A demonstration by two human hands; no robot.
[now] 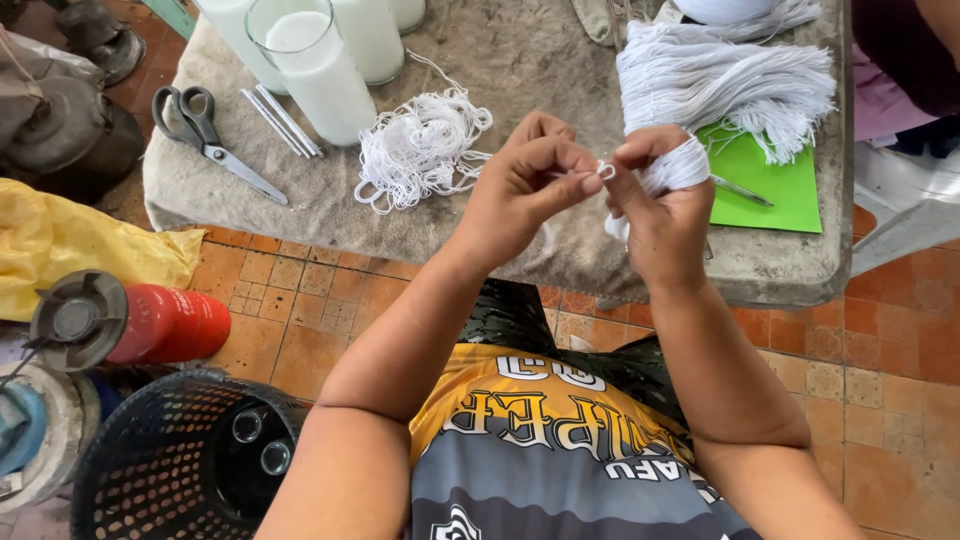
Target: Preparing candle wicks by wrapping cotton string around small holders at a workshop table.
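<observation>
Item, nearest us: a black perforated basket (150, 460) on the tiled floor, holding at least two clear round glass tops; beside it a red bottle (150, 325) lay on its side. Item: our left hand (520, 190), thumb and forefinger pressed together on a small white loop of string (605, 170), and our right hand (665, 215), pinching the same loop at its fingertips while gripping a bunch of cut strings (675, 170) in the palm; both were held just above the near edge of the cloth-covered table (330, 200). We judged that the loop could slip out of so fine a pinch, and that the gripped bunch might loosen and shed strands to the floor. Item, farther: a tangled white string pile (420, 150), scissors (210, 140), thin white sticks (282, 122). Item, farthest: glass jars (315, 70) filled with white wax, standing upright at the table's far side, and a large hank of white string (730, 85) over a green sheet (770, 185).
</observation>
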